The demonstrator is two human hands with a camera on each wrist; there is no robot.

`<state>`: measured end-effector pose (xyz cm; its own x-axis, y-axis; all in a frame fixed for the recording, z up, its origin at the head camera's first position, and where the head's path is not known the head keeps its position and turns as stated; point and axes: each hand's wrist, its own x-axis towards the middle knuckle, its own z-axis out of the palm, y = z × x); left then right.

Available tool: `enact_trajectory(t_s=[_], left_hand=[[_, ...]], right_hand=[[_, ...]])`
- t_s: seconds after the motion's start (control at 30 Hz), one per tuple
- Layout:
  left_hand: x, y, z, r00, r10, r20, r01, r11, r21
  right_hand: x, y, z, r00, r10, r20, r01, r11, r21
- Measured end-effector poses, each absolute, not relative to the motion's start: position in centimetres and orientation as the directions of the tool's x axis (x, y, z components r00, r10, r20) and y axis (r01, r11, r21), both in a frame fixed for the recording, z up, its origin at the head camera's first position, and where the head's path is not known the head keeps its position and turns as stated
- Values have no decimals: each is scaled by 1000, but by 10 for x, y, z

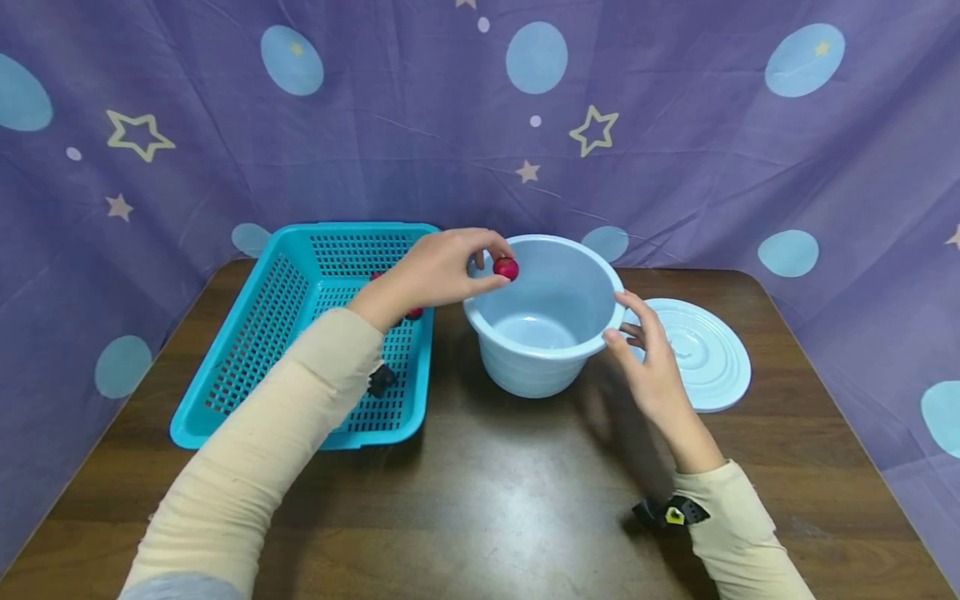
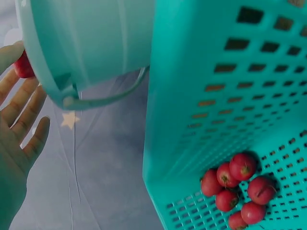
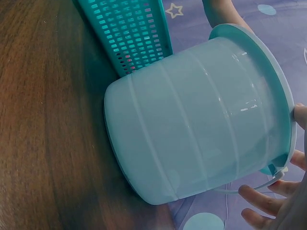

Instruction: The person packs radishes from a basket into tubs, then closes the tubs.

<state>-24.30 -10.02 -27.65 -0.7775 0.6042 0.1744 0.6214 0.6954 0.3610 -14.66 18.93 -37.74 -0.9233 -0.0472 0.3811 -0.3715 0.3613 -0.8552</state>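
My left hand (image 1: 442,268) pinches a small round red fruit (image 1: 506,268) between thumb and fingers, over the left rim of a light blue bucket (image 1: 534,367). In the left wrist view, that fruit (image 2: 24,66) is partly hidden behind the bucket's rim. My right hand (image 1: 651,367) holds the rim on the opposite side, thumb and index finger on its edge. Several fingers (image 3: 261,199) spread near the bucket's thin handle (image 3: 256,188) in the right wrist view. The bucket stands upright, its pale bottom showing. More red fruits (image 2: 243,166) lie grouped in a turquoise basket (image 1: 225,333).
The perforated basket stands left of the bucket, partly covered by my left arm. A light blue round lid (image 1: 708,354) lies flat to the right, behind my right hand. Everything rests on a brown wooden table (image 1: 480,500). A purple patterned curtain (image 1: 420,108) hangs behind it.
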Motion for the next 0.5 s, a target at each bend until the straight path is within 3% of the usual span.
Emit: enact_trajectory(t_s=[0.5], left_hand=[[-243, -83, -286, -719, 684, 126, 683, 660, 312]], right_hand=[[-146, 190, -377, -926, -45, 375, -365, 360, -859]])
